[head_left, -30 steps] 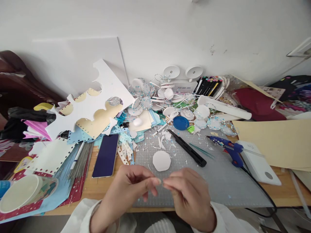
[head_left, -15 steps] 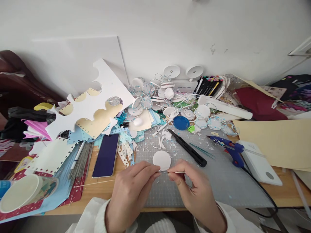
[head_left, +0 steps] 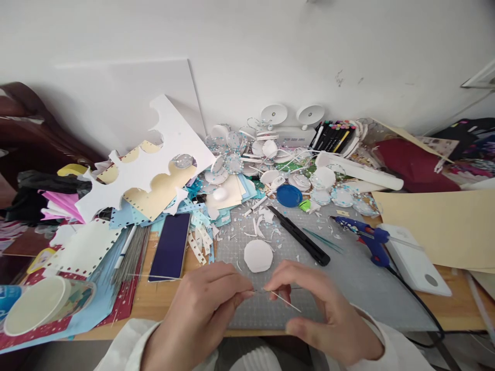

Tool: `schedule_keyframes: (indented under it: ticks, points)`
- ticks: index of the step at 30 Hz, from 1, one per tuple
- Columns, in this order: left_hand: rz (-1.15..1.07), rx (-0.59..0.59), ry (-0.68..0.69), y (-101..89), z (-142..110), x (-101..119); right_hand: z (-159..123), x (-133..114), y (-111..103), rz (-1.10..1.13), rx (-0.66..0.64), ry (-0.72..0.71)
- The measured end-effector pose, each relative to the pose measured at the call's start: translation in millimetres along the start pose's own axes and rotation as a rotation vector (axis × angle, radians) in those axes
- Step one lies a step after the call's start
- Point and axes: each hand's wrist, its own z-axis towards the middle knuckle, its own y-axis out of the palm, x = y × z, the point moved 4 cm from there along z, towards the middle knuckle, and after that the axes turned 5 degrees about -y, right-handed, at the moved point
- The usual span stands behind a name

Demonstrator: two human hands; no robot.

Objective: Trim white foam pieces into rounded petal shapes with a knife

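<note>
My left hand (head_left: 211,304) is closed in a pinch, thumb against fingers, on the end of a thin wire (head_left: 260,291). My right hand (head_left: 323,309) has its thumb spread well away from the other fingers; its index fingertip rests at the wire, beside a thin pale stick (head_left: 288,303) that slants down to the right. Whether stick and wire are one piece I cannot tell. A white foam disc (head_left: 258,256) lies flat on the grey cutting mat (head_left: 363,288) just beyond my fingertips.
A black utility knife (head_left: 299,237) and a blue glue gun (head_left: 365,234) lie on the right. A phone (head_left: 169,247), thin wires (head_left: 131,257) and a paper cup (head_left: 36,306) are on the left. Beaded white discs (head_left: 234,164) and a cut foam sheet (head_left: 131,175) crowd the back.
Both hands have come slightly nearer to me, away from the disc. My right thumb has opened away from the fingers, and the pale stick now tilts downward instead of lying level.
</note>
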Motion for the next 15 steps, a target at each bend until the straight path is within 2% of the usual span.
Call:
schedule_keyframes:
  ticks: [3,8,15]
  points:
    - [0.114,0.005,0.099,-1.7,0,3,0,2,-6,0.163,-0.079,0.100]
    - [0.188,0.031,0.084,-2.7,4,1,0,11,-6,0.112,-0.094,0.232]
    - [0.205,0.049,0.051,-2.4,9,-1,1,14,-3,0.118,-0.068,0.217]
